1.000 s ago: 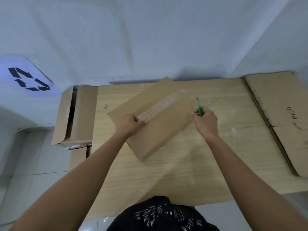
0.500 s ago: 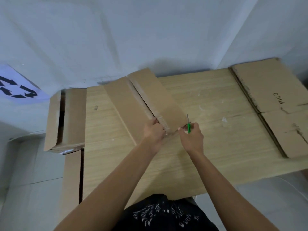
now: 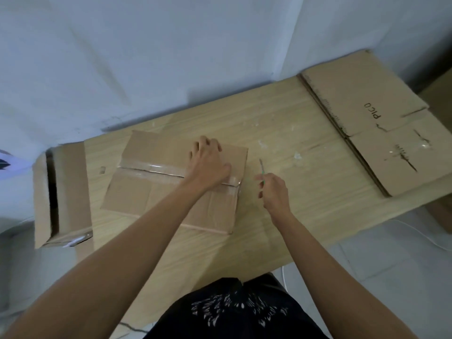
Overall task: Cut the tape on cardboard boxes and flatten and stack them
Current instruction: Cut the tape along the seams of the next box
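Observation:
A brown cardboard box (image 3: 156,192) lies on the wooden table (image 3: 281,211), its top seam closed with clear tape (image 3: 156,168) running left to right. My left hand (image 3: 208,162) rests flat on the box's right part, fingers spread, covering part of the tape. Just right of the box, my right hand (image 3: 272,189) grips a green-handled cutter (image 3: 262,167), its blade pointing away from me above the table.
A stack of flattened cardboard (image 3: 381,133) marked "PICO" lies at the table's right end. An open box (image 3: 61,192) stands off the table's left edge. The white wall (image 3: 171,57) runs behind the table. White scraps dot the wood near the middle.
The box was tilted up on an edge in both hands; now it lies flat with the taped seam up. My left hand moved onto its top, my right hand drew away to the right.

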Available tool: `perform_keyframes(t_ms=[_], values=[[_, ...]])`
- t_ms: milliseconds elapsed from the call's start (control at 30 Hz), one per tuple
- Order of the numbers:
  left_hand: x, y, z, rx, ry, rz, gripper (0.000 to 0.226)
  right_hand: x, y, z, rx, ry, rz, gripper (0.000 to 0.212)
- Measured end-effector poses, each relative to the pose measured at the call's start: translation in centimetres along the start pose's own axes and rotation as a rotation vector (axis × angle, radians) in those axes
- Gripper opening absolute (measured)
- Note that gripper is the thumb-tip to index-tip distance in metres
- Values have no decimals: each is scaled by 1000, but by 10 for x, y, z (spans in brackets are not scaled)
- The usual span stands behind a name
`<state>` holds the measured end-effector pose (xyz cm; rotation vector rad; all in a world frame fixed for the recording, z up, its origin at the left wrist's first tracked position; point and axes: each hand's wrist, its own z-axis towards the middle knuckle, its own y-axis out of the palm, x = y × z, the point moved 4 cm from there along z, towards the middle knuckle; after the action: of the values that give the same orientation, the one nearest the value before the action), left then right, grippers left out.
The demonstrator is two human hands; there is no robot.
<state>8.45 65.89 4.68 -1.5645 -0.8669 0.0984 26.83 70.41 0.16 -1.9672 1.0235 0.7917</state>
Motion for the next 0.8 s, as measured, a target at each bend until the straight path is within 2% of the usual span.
perform_keyframes(t_ms=[100,167,367,600,800], values=[[21,16,21,-198,-47,164,95,14,-2,-15,-134,17,-113,20],[29,25,28,-301,-82,234,111,23,-2,-20,-208,67,-123,21],[32,38,36,-395,-121,272,98,22,-3,-20,-296,32,-139,22],[27,45,50,-402,-72,324,109,16,7,-9,-325,2,-180,25],[26,46,45,-370,-50,356,93,14,8,-10,-346,4,-162,29]])
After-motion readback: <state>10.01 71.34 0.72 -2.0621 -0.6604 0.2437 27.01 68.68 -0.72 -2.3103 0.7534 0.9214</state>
